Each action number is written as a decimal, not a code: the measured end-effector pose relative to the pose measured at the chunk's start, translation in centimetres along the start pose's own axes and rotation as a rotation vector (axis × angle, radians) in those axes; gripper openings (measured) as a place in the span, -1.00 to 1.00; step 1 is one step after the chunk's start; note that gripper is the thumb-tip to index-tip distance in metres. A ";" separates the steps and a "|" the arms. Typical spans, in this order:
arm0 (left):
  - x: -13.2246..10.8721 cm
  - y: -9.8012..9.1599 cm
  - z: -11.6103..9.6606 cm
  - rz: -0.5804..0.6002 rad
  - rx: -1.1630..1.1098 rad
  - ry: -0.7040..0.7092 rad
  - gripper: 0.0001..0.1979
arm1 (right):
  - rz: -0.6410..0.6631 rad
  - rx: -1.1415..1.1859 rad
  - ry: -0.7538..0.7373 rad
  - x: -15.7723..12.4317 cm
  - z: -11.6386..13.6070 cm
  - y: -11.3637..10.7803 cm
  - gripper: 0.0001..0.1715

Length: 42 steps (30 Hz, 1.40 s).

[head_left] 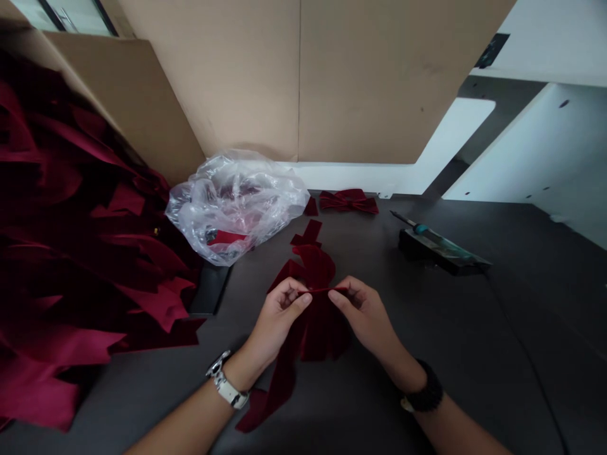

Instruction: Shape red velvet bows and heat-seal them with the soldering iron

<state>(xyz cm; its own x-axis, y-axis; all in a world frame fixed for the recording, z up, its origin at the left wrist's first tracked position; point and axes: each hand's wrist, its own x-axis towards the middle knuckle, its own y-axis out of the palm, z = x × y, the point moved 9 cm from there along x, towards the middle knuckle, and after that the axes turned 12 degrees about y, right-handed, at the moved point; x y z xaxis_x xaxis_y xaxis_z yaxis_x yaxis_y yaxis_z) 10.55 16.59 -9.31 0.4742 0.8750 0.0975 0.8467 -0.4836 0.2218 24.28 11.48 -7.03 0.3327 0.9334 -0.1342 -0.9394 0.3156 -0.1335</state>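
Note:
Between my two hands a narrow dark red velvet ribbon strip is stretched level. My left hand (282,306) pinches one end between thumb and fingers, and my right hand (360,306) pinches the other. Right beneath them lies a larger dark red velvet bow (320,332) with loops and a long tail reaching toward the lower left. Short ribbon pieces (308,234) rest just beyond it. A finished-looking velvet bow (349,202) lies farther back near the wall.
A large heap of red velvet ribbon (95,240) fills the left side. A clear plastic bag (237,196) with red pieces stands behind. On the right, a soldering iron (422,230) lies on a black stand (446,253), its cord (521,347) running frontward. Cardboard (298,82) covers the back.

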 end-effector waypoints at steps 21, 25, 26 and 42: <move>0.3 -0.1 -0.5 0.075 -0.003 -0.001 -0.68 | 0.253 0.450 0.313 0.1 -3.1 2.3 -0.60; 0.8 -0.5 -0.7 0.126 0.084 0.051 -0.72 | 0.206 0.416 0.245 0.0 -2.3 1.7 -0.60; 0.8 -0.4 -0.6 0.137 0.078 0.048 -0.72 | 0.204 0.401 0.241 0.0 -2.2 1.7 -0.59; -0.3 0.7 1.3 -0.023 -0.336 -0.201 -0.61 | 0.282 0.651 0.305 -0.7 -2.9 3.1 -0.56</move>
<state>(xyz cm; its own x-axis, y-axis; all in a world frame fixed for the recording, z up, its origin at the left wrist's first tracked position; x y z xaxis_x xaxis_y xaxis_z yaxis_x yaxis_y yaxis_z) 11.32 15.96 -10.46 0.5219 0.8476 -0.0954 0.7473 -0.4005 0.5302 21.36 11.34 -10.17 -0.0068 0.9350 -0.3547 -0.8197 0.1979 0.5375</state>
